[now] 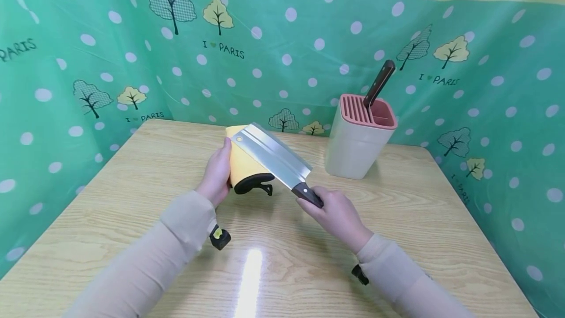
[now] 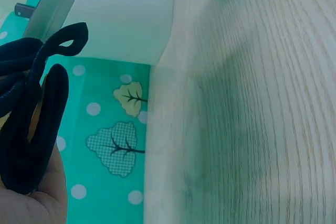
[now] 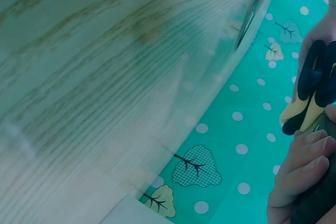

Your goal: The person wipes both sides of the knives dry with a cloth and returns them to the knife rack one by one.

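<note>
Head view, nearest first: two pale sleeves reach over the wooden surface. The right hand holds the big knife by its dark handle, with its fingers curled snugly round it. The knife is stiff, and I think it is heavy at the wide blade end, so it may tip forward. Its flat sides look smooth and slippery, and the edge is likely sharp, so the handle is the safe place to hold.

The left hand grips the side of the yellow cloth. Most of its fingers hide behind the cloth, so I cannot tell how far apart they are. The cloth has black trim and a small black loop. It looks soft, light and bendy, so it should squash and not break. Its thick middle seems good to hold. The blade crosses in front of it; I cannot tell if they touch.

Farther off, to the right, stands a white holder with another knife poking up. Last comes a green dotted curtain.
</note>
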### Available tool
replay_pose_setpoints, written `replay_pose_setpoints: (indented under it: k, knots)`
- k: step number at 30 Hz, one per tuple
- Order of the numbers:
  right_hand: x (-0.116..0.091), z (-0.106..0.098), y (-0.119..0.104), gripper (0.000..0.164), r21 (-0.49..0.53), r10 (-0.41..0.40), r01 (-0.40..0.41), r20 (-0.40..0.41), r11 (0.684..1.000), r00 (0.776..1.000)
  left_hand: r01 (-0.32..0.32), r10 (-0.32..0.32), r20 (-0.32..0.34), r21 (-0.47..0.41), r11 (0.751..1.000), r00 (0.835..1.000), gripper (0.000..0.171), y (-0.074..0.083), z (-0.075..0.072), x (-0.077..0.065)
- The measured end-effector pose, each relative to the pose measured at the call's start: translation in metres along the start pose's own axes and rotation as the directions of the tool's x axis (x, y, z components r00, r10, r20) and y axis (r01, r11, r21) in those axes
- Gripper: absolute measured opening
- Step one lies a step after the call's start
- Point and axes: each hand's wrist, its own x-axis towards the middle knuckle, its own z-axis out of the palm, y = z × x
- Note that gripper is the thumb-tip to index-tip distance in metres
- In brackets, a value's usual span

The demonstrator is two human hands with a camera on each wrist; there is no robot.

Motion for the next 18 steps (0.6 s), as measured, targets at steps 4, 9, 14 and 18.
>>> replay_pose_setpoints:
  k: [4,9,14,18]
  knots:
    - [0.0000,0.0004,-0.0006,0.029,-0.002,0.001,-0.001,-0.005,1.000,1.000,-0.016,0.015,0.017,0.012,1.000,1.000,0.064,-0.0019,0.0026,-0.0008]
    - [-0.0001,-0.0001,-0.0023,0.029,-0.004,0.017,-0.017,-0.004,1.000,1.000,-0.026,0.025,0.006,0.069,0.997,1.000,0.069,-0.0051,0.0037,-0.0016]
    - [-0.0003,0.0002,-0.0031,0.027,0.001,0.011,-0.011,-0.001,1.000,1.000,-0.041,0.040,0.027,0.076,0.996,0.999,0.070,-0.0081,0.0055,-0.0035]
    - [-0.0002,0.0000,-0.0040,0.027,0.005,0.011,-0.011,0.004,1.000,1.000,-0.039,0.035,0.050,0.082,0.996,0.998,0.069,-0.0098,0.0068,-0.0054]
